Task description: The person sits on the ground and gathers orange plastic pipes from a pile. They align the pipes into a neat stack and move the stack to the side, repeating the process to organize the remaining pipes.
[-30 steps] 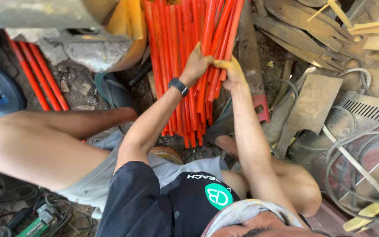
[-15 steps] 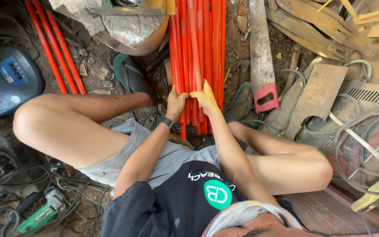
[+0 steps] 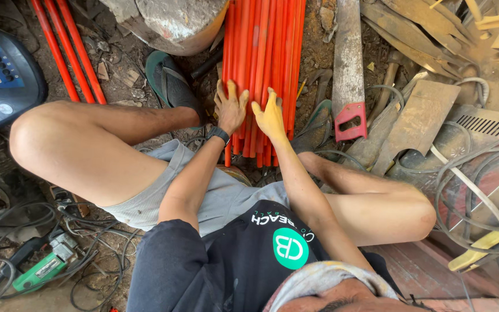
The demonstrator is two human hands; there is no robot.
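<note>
Nearest the camera, both forearms reach out between bent knees. Left hand [image 3: 230, 107] and right hand [image 3: 271, 118], fingers spread flat, press on the near ends of the bundle of thin orange plastic rods [image 3: 261, 69] lying on the dirt floor. Compared with a second ago the hands sit lower on the bundle, side by side. Beyond right: red-handled handsaw [image 3: 347, 69].

light: bright, even daylight | shadows: soft, dark under legs | glare: none rly | blur: face at bottom fuzzy (too close to cam) | edges: bent a bit, wide lens
</note>
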